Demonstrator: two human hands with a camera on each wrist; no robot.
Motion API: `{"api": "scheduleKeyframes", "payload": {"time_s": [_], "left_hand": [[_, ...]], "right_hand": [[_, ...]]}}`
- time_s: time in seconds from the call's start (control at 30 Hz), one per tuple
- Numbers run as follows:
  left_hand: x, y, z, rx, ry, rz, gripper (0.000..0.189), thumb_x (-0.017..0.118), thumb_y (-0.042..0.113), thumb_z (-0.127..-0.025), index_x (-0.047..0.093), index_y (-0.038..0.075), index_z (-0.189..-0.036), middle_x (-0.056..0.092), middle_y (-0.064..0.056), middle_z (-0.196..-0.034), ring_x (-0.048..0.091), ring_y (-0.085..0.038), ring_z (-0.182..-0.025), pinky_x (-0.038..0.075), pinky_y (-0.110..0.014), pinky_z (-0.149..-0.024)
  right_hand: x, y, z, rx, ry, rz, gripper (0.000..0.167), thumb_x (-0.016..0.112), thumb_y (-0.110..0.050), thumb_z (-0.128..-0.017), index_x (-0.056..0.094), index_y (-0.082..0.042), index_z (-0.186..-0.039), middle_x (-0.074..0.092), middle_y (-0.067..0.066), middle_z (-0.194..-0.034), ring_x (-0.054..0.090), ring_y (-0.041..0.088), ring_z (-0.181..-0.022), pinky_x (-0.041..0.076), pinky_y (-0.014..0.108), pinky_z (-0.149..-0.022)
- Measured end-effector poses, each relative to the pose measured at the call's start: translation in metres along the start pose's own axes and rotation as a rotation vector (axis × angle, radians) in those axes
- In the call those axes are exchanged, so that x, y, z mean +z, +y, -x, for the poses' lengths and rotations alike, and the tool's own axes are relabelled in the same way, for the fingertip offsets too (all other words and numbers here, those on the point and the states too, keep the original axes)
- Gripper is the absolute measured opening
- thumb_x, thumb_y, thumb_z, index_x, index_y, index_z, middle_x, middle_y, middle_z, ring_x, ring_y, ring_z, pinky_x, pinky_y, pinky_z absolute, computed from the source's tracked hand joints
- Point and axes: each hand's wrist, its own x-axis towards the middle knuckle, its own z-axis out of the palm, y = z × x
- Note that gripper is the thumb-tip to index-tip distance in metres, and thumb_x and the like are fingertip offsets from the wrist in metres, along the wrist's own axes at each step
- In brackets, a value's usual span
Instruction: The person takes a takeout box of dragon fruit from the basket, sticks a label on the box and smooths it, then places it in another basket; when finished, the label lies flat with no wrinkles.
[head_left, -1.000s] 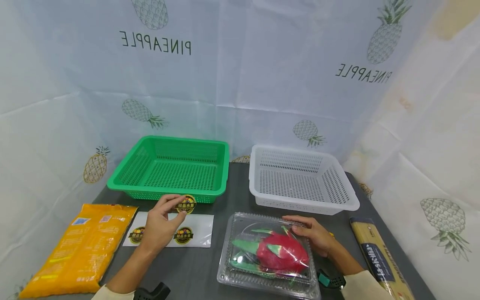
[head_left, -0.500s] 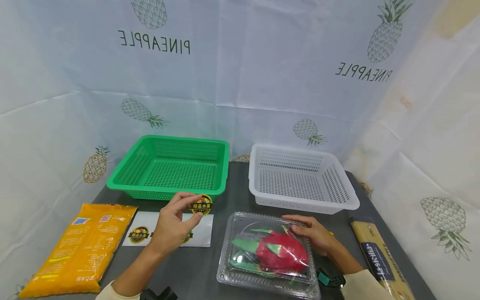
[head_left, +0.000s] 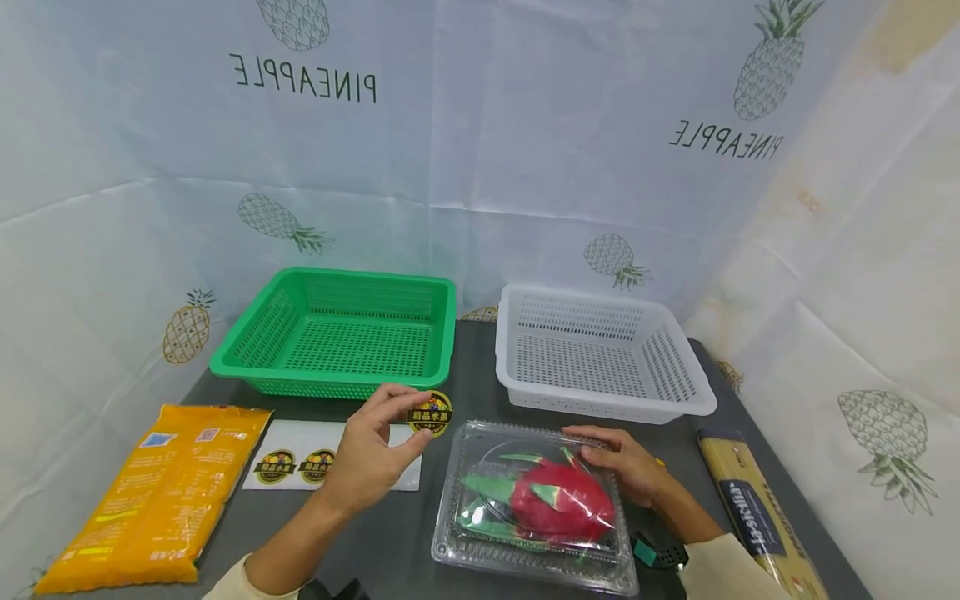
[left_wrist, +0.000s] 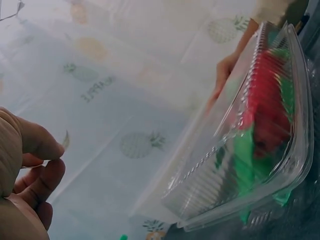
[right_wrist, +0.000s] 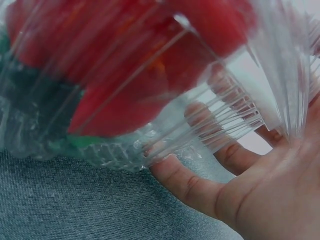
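My left hand (head_left: 375,454) pinches a round black-and-gold sticker (head_left: 430,414) between thumb and fingertips, raised above the table left of a clear plastic clamshell box (head_left: 461,533). In the left wrist view the sticker shows almost edge-on between the fingertips (left_wrist: 61,150). Inside the closed box lies a red dragon fruit (head_left: 562,500) with green scales. My right hand (head_left: 633,468) holds the box at its far right corner. The right wrist view shows its fingers (right_wrist: 185,180) against the ribbed side wall. Partly behind the left hand lies a white sticker sheet (head_left: 258,450) with more round stickers.
A green basket (head_left: 337,382) and a white basket (head_left: 600,406) stand along the back of the dark table (head_left: 405,550). An orange packet (head_left: 153,500) lies at the left, a pasta packet (head_left: 757,517) at the right. Pineapple-print cloth (head_left: 480,125) hangs around the table.
My left hand has moved to the right with the sticker, away from the sheet and towards the clamshell box. The right hand and the box have stayed in place.
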Motion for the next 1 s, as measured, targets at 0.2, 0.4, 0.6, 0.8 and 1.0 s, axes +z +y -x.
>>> {"api": "scheduleKeyframes", "payload": {"time_s": [0.2, 0.4, 0.6, 0.8, 1.0], "left_hand": [[0.012, 0.001, 0.000, -0.025, -0.037, 0.008, 0.042, 0.071, -0.017, -0.077, 0.064, -0.006, -0.117, 0.055, -0.011, -0.111, 0.056, -0.022, -0.096, 0.047, -0.019, -0.078], [0.026, 0.001, 0.002, -0.004, -0.048, -0.029, 0.040, 0.072, -0.016, -0.076, 0.066, -0.005, -0.114, 0.057, -0.009, -0.109, 0.056, -0.021, -0.088, 0.047, -0.018, -0.068], [0.041, -0.003, 0.005, -0.045, -0.103, 0.018, 0.039, 0.070, -0.017, -0.078, 0.065, -0.007, -0.115, 0.055, -0.010, -0.109, 0.059, -0.025, -0.093, 0.053, -0.028, -0.076], [0.056, -0.007, 0.008, -0.045, -0.119, -0.004, 0.036, 0.071, -0.014, -0.078, 0.067, -0.005, -0.113, 0.057, -0.007, -0.107, 0.060, -0.023, -0.092, 0.053, -0.030, -0.074], [0.066, -0.010, 0.009, -0.054, -0.120, -0.031, 0.035, 0.071, -0.012, -0.078, 0.069, -0.002, -0.112, 0.060, -0.004, -0.107, 0.060, -0.022, -0.095, 0.051, -0.030, -0.075]], "right_hand": [[0.000, -0.002, 0.000, 0.005, 0.010, 0.011, 0.039, 0.043, -0.001, -0.102, 0.049, 0.000, -0.140, 0.060, 0.012, -0.125, 0.061, 0.029, -0.109, 0.052, 0.045, -0.082], [-0.001, -0.001, -0.001, 0.000, 0.008, 0.027, 0.039, 0.044, -0.002, -0.101, 0.050, -0.002, -0.139, 0.060, 0.013, -0.125, 0.061, 0.029, -0.107, 0.052, 0.046, -0.081], [-0.001, -0.001, 0.000, -0.008, 0.008, 0.043, 0.039, 0.044, -0.001, -0.101, 0.050, -0.001, -0.139, 0.060, 0.013, -0.124, 0.062, 0.029, -0.106, 0.052, 0.047, -0.080], [-0.001, -0.001, 0.000, -0.003, 0.012, 0.039, 0.039, 0.043, -0.001, -0.101, 0.053, -0.004, -0.139, 0.060, 0.013, -0.123, 0.063, 0.030, -0.105, 0.052, 0.048, -0.080], [0.000, 0.000, 0.001, 0.004, 0.019, 0.038, 0.039, 0.044, -0.002, -0.101, 0.053, -0.003, -0.138, 0.060, 0.014, -0.123, 0.063, 0.030, -0.105, 0.052, 0.048, -0.081]]}}
